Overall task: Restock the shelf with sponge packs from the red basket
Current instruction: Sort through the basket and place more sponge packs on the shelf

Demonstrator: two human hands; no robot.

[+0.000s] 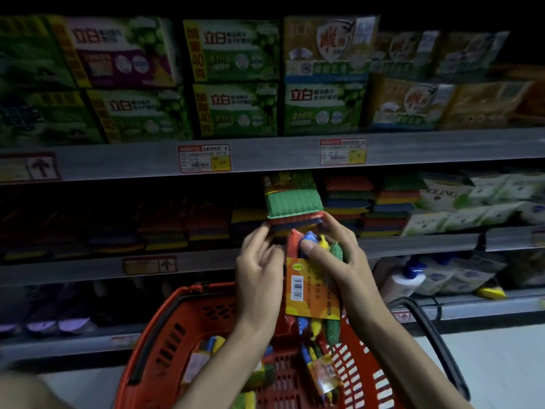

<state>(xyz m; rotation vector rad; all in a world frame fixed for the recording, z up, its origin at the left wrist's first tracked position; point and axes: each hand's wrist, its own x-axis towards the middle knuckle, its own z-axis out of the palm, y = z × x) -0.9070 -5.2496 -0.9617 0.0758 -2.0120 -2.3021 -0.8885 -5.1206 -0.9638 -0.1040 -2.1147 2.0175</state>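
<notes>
Dim shelf [413,245] front: sponge pack [306,290] in R hand [339,261], beside L hand [259,267].

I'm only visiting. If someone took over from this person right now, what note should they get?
Left hand: fingers press the green-topped pack at the middle shelf front.
Right hand: grips an orange-labelled pack, fingertips touching the green-topped one too.
Red basket below holds more packs.
Done: sponge stacks sit on the shelf.
Left: seat this pack, shelve the held one, empty the basket.
</notes>
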